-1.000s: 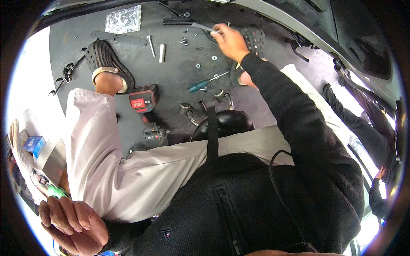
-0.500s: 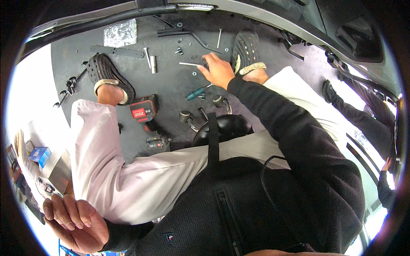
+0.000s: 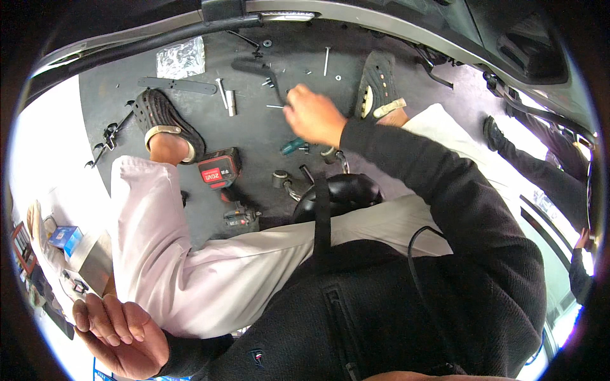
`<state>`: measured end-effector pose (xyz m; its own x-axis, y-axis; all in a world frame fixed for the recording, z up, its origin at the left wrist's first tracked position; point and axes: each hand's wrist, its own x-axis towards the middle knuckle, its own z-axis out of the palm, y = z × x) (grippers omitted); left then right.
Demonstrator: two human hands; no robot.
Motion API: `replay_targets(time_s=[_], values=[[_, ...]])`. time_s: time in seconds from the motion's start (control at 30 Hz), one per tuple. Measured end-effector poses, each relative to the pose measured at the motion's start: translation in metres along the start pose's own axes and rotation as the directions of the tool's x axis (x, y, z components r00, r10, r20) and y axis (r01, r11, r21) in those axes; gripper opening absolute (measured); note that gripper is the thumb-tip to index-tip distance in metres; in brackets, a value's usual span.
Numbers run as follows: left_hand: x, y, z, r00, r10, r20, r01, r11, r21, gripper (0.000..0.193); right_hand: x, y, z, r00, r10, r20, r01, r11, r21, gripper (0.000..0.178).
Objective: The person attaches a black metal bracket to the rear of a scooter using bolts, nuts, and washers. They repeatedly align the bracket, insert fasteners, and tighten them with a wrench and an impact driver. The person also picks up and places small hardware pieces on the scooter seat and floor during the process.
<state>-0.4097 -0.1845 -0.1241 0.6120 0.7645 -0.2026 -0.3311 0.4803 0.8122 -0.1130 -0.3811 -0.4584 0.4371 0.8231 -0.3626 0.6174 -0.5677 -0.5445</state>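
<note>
My right hand [image 3: 316, 115] is over the dark floor between my feet, its fingers closed around the lower end of a bent black metal bracket [image 3: 253, 65]. The bracket is smeared by motion. Just past my fingertips lies a thin silver rod [image 3: 274, 106], partly hidden. A teal-handled screwdriver [image 3: 292, 147] rests below the hand, its shaft mostly covered. My left hand [image 3: 124, 336] is raised at the lower left, palm up with fingers loosely bent and nothing in it.
A cordless impact driver [image 3: 219, 168], a long bolt [image 3: 221, 92], a socket [image 3: 231, 103], a flat black bar [image 3: 176, 85] and a plastic bag of hardware [image 3: 181, 58] lie around. A vehicle sill [image 3: 356, 16] crosses the top. Another person's leg [image 3: 534, 155] is at right.
My right hand has taken hold of the black bracket, whose lower end has swung left and down. The hand has shifted slightly nearer. My left hand stays raised, much the same.
</note>
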Motion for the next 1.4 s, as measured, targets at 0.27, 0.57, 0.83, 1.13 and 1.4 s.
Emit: replay_targets(time_s=[0.27, 0.57, 0.83, 1.13, 1.4], values=[[-0.002, 0.002, -0.004, 0.999, -0.014, 0.036, 0.015, 0.999, -0.029, 0.016, -0.053, -0.082, -0.034, 0.837, -0.141, 0.528, -0.254, 0.755, 0.604, 0.034], [-0.006, 0.003, -0.004, 1.0, 0.006, 0.019, -0.005, 1.0, -0.019, 0.015, -0.055, -0.061, -0.048, 0.709, -0.058, 0.703, -0.384, 0.805, 0.453, 0.036], [-0.007, 0.003, -0.005, 1.0, -0.01, 0.015, 0.01, 0.999, -0.042, 0.015, -0.038, -0.009, -0.057, 0.712, 0.02, 0.702, -0.484, 0.738, 0.47, 0.035], [-0.005, -0.001, 0.006, 0.96, 0.057, -0.274, -0.044, 0.998, 0.052, 0.052, -0.022, 0.053, -0.015, 0.77, 0.077, 0.634, -0.458, 0.759, 0.464, 0.027], [0.0, -0.019, -0.003, 0.969, 0.246, 0.013, -0.213, 0.863, -0.458, 0.027, -0.041, 0.106, 0.044, 0.936, 0.082, 0.343, -0.127, 0.986, 0.109, 0.024]])
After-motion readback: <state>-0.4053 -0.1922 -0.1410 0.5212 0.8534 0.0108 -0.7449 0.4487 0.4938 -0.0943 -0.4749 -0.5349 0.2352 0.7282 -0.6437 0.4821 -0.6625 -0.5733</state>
